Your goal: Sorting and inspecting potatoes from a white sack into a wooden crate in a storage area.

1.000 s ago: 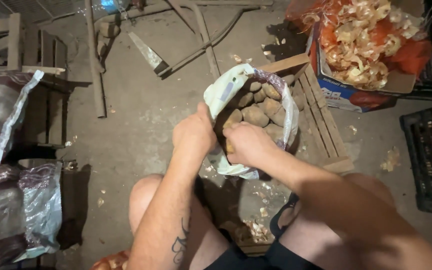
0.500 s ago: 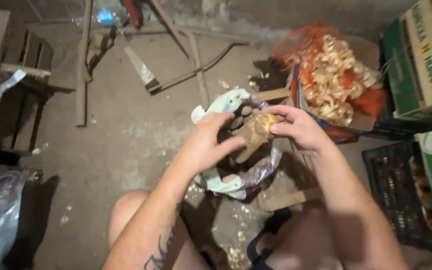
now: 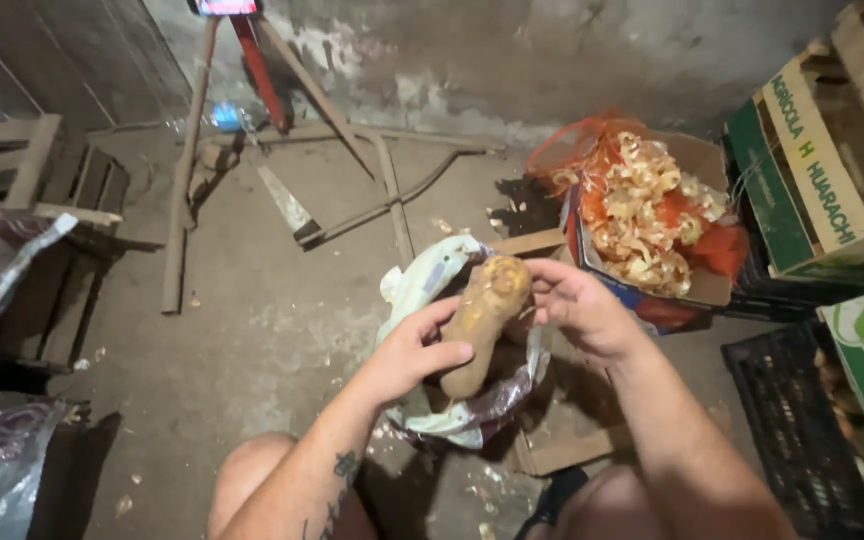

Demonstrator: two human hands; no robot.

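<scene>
**A:** Our two hands meet in the middle of the view. The left hand [image 3: 414, 352] wraps the lower half of a long brown tuber [image 3: 482, 322], fingers curled around it, thumb across the front. The right hand [image 3: 577, 308] pinches the upper end between fingertips and thumb.

**B:** Which way does the tuber lie?

**A:** Its long axis runs on a slant, from low and near us at the left hand up and away to the right hand. The thicker, paler, rough end sits at the top, against the right fingertips. So the right hand is nearer that top end, the left nearer the narrow bottom end.

**B:** What is beneath it?

**A:** We hold it in the air just above an open plastic sack [image 3: 422, 300], which rests on a flat wooden crate [image 3: 562, 450] on the concrete floor [image 3: 272, 330], between our bare knees. We cannot tell what the sack still holds.

**B:** And to the right?

**A:** A cardboard box [image 3: 697, 290] heaped with pale peelings in orange netting, near the right hand but apart from it.
</scene>
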